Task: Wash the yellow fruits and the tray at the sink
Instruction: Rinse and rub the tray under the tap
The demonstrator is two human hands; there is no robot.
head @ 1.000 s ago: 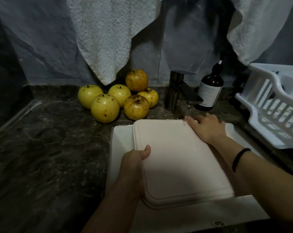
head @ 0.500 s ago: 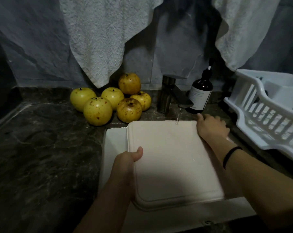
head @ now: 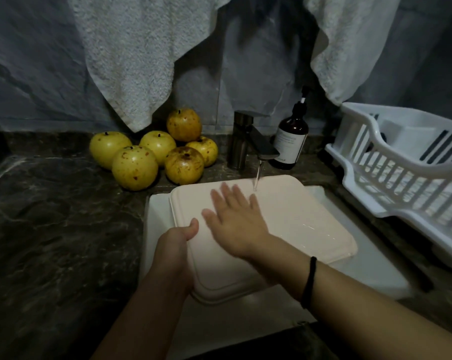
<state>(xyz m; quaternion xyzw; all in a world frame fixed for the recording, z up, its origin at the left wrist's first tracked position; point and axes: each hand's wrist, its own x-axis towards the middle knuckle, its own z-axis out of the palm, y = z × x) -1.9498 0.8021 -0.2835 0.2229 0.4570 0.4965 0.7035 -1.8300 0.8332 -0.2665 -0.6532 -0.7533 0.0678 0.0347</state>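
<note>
Cream tray [head: 292, 216] lies over the sink [head: 370, 266]; left hand [head: 175, 248] grips its edge, right hand [head: 235, 222] rests flat, fingers spread. Wet, it could slip from that single grip.

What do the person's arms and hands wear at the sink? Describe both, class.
Both forearms are bare to the picture's edge: no sleeves, no gloves. The right hand has a thin black band round its wrist. The left hand shows no ring, watch or band.
</note>
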